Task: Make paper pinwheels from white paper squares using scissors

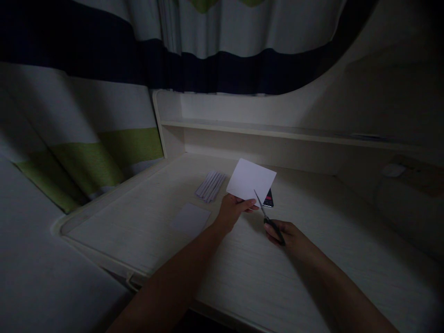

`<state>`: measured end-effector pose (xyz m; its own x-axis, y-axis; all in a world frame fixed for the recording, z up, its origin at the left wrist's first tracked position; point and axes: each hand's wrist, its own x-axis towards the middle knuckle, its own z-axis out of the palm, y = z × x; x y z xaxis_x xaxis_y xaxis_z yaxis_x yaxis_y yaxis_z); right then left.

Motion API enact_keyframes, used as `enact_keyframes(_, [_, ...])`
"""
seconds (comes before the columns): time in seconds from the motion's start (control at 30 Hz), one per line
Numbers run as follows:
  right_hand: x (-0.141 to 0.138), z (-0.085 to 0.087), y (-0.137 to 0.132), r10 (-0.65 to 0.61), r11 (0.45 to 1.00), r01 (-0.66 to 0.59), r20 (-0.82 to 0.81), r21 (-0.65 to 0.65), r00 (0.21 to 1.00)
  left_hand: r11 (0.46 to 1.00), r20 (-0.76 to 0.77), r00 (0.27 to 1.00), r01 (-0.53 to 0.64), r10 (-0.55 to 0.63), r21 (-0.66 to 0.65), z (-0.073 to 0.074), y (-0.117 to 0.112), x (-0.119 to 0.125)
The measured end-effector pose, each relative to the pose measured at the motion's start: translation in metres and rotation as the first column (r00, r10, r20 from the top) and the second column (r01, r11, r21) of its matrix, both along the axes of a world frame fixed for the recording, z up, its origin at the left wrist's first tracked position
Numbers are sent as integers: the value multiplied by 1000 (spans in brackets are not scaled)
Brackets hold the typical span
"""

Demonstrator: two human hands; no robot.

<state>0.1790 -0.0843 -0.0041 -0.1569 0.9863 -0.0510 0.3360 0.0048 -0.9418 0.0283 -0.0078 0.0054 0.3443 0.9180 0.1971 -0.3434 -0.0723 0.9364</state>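
Observation:
A white sheet of paper (250,179) is held up over the desk, pinched along its near edge by my left hand (236,209). My right hand (285,235) grips a pair of scissors (265,217) by the black handles. The blades point up and away, with their tips over the paper's lower right part near my left fingertips. Whether the blades are cutting into the sheet, I cannot tell. Behind the paper lies a phone (268,199), mostly hidden by it. Left of the sheet rests a fanned row of narrow paper strips (210,186). Nearer to me lies another flat sheet (191,219).
The pale desk (322,203) has a raised back with a long shelf (249,127). A striped curtain (114,106) hangs at the left and behind. At the right wall is a dim box-like object with a white plug (394,170). A drawer handle (131,281) shows at the front.

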Motion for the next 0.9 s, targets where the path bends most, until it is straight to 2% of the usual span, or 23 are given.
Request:
enact_keyframes(0.43, [-1, 4, -1, 17, 1000, -17, 49, -13, 999, 1000, 14, 1000, 4, -4, -18, 3, -2, -1])
enact_keyframes(0.67, [-1, 0, 0, 20, 1000, -19, 40, -20, 999, 992, 89, 990, -101, 108, -81, 0, 2, 0])
enact_keyframes(0.9, [-2, 1, 0, 25, 1000, -25, 44, -1, 999, 997, 74, 995, -65, 68, -43, -1, 0, -2])
